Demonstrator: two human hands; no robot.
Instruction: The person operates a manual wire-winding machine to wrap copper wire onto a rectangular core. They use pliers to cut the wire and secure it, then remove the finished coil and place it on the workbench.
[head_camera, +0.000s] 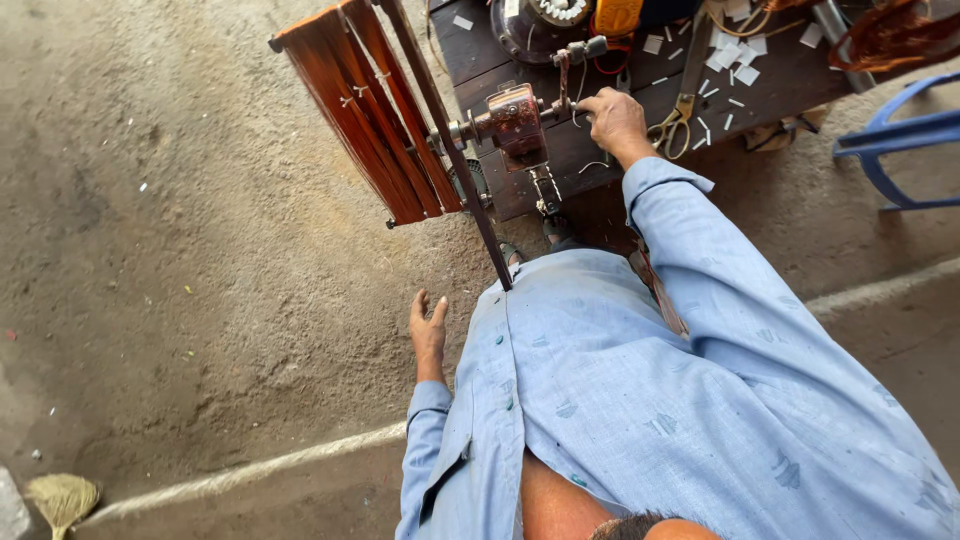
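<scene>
A hand-cranked coil winder (516, 122) is clamped to the near edge of a dark wooden workbench (600, 150). On its left side it carries a long frame wound with reddish copper wire (365, 115). My right hand (612, 118) grips the winder's crank handle (575, 105) on the right side of the machine. My left hand (428, 330) hangs free at my side above the ground, fingers apart, holding nothing. I wear a light blue shirt.
Scissors (680, 120), white paper scraps (735, 55), a round motor part (535, 25) and a copper coil (890, 35) lie on the bench. A blue plastic chair (900, 140) stands at right. A small broom (60, 497) lies at bottom left on the dirt floor.
</scene>
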